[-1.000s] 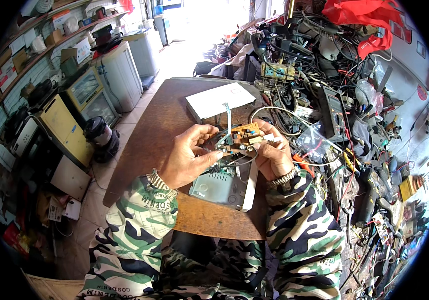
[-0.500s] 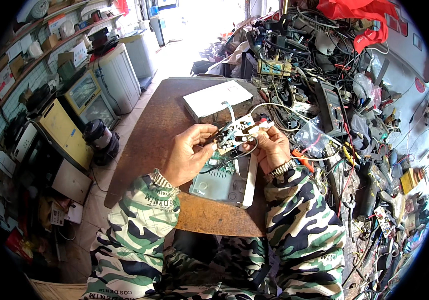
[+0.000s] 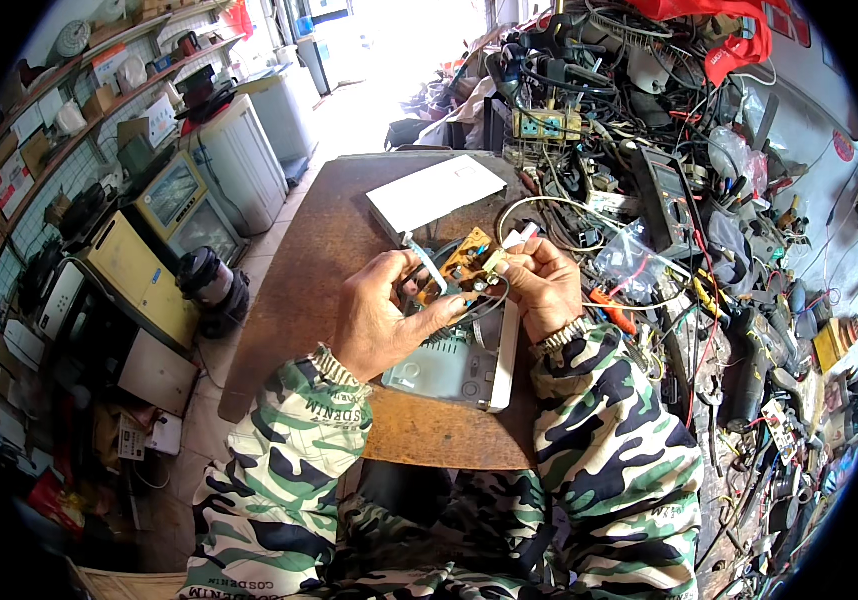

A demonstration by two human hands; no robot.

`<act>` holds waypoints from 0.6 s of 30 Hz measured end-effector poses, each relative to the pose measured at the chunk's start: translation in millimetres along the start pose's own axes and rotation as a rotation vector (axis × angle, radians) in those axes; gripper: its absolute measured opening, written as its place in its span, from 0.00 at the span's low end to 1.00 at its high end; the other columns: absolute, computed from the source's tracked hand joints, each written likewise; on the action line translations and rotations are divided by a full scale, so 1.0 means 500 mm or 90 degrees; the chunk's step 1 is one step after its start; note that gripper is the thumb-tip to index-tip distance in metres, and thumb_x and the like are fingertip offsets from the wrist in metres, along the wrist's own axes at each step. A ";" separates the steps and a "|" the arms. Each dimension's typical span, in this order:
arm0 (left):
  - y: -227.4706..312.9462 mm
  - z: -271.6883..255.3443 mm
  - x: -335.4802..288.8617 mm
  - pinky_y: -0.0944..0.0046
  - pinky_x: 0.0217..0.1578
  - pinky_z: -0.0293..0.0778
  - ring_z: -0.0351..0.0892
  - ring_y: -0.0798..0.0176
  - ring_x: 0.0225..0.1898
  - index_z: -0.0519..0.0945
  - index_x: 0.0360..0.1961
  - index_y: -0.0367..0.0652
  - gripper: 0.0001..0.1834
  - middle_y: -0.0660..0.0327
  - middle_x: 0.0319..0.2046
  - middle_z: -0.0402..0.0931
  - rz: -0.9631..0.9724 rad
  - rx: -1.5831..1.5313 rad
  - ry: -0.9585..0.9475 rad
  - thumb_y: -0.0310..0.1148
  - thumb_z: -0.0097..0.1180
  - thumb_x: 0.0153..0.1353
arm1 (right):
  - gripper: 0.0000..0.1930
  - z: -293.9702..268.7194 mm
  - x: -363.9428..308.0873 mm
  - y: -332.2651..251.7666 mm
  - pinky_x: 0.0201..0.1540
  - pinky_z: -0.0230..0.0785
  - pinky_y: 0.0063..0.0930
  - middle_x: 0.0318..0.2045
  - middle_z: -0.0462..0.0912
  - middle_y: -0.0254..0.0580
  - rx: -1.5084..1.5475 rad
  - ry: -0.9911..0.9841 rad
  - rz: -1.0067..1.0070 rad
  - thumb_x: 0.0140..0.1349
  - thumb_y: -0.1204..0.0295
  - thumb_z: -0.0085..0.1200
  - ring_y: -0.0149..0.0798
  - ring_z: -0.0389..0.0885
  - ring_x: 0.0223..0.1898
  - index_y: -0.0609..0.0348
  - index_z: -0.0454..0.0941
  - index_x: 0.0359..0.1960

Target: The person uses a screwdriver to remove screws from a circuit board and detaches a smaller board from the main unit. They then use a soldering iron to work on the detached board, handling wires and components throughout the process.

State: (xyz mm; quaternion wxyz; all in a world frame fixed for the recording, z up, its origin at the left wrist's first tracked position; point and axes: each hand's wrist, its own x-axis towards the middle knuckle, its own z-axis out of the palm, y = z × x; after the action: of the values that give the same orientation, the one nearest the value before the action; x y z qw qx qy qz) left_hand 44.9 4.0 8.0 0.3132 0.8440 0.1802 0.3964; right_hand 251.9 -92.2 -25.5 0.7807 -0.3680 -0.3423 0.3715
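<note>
Above an open device case (image 3: 439, 378), a small circuit board (image 3: 471, 252) is held up between my two hands, its orange-brown face showing. My left hand (image 3: 381, 315) grips the board's left end, thumb and fingers closed on it. A pale flat ribbon cable (image 3: 427, 262) sticks up beside those fingers. My right hand (image 3: 544, 288) pinches the board's right end, near a white piece (image 3: 519, 236) and a dark looping cable. Exactly what the right fingertips touch is partly hidden. The case lies on the wooden table (image 3: 289, 300), its hollow side up.
Behind the board lies a white flat cover (image 3: 439, 195). Tangled cables and tools crowd the right side, among them a multimeter (image 3: 667, 195), orange-handled pliers (image 3: 613, 310) and a plastic bag (image 3: 629, 258). Appliances (image 3: 149, 280) and loaded shelves line the left.
The circuit board has been turned over in my hands, from its pale component side to its orange-brown face. The ribbon cable has swung left, and my left hand has shifted slightly right.
</note>
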 end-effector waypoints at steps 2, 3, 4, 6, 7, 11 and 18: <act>0.015 -0.025 -0.012 0.73 0.26 0.74 0.79 0.77 0.32 0.80 0.49 0.33 0.16 0.61 0.36 0.83 -0.055 0.029 0.009 0.31 0.65 0.64 | 0.08 0.035 -0.001 -0.001 0.37 0.85 0.29 0.36 0.87 0.43 0.004 -0.020 0.006 0.64 0.82 0.62 0.33 0.87 0.33 0.64 0.77 0.42; 0.011 -0.027 -0.013 0.73 0.26 0.75 0.79 0.77 0.32 0.80 0.50 0.33 0.16 0.61 0.37 0.83 -0.056 0.012 0.021 0.30 0.64 0.65 | 0.08 0.037 0.001 0.002 0.37 0.85 0.29 0.36 0.87 0.43 0.014 -0.024 0.006 0.64 0.82 0.63 0.33 0.87 0.33 0.64 0.77 0.42; 0.009 -0.030 -0.013 0.73 0.26 0.75 0.79 0.77 0.31 0.80 0.51 0.33 0.16 0.60 0.37 0.84 -0.056 -0.004 0.033 0.29 0.63 0.65 | 0.08 0.037 0.003 0.004 0.37 0.85 0.29 0.37 0.87 0.43 0.023 -0.027 0.006 0.64 0.82 0.63 0.34 0.86 0.33 0.64 0.77 0.42; 0.015 -0.037 -0.020 0.71 0.35 0.80 0.83 0.72 0.39 0.77 0.56 0.31 0.18 0.56 0.43 0.84 -0.081 -0.076 0.033 0.26 0.59 0.67 | 0.07 0.031 0.008 0.009 0.36 0.85 0.30 0.35 0.86 0.42 0.057 -0.037 0.021 0.64 0.83 0.62 0.35 0.86 0.33 0.65 0.77 0.41; 0.014 -0.041 -0.023 0.69 0.39 0.80 0.83 0.70 0.42 0.76 0.57 0.30 0.19 0.54 0.45 0.83 -0.075 -0.101 0.039 0.26 0.58 0.67 | 0.06 0.028 0.012 0.015 0.36 0.85 0.31 0.34 0.85 0.42 0.090 -0.037 0.025 0.64 0.83 0.61 0.35 0.86 0.32 0.65 0.77 0.40; -0.002 -0.028 -0.015 0.63 0.55 0.78 0.78 0.61 0.58 0.69 0.63 0.28 0.25 0.48 0.55 0.77 -0.080 -0.254 0.004 0.24 0.59 0.66 | 0.04 0.011 0.013 0.002 0.35 0.85 0.32 0.33 0.83 0.42 0.120 0.008 0.038 0.66 0.82 0.58 0.37 0.85 0.31 0.65 0.76 0.37; 0.007 -0.023 -0.012 0.60 0.60 0.76 0.75 0.58 0.62 0.68 0.64 0.30 0.28 0.49 0.57 0.75 -0.056 -0.345 -0.020 0.24 0.64 0.65 | 0.01 -0.018 0.026 0.010 0.38 0.87 0.33 0.36 0.83 0.43 0.114 0.011 0.069 0.69 0.81 0.56 0.38 0.86 0.33 0.65 0.76 0.38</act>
State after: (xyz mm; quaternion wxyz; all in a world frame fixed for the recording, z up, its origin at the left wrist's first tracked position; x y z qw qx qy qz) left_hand 32.3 2.4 12.8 0.5476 0.7266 0.0993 0.4030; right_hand 264.1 -82.0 -30.8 0.7921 -0.3182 -0.2806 0.4388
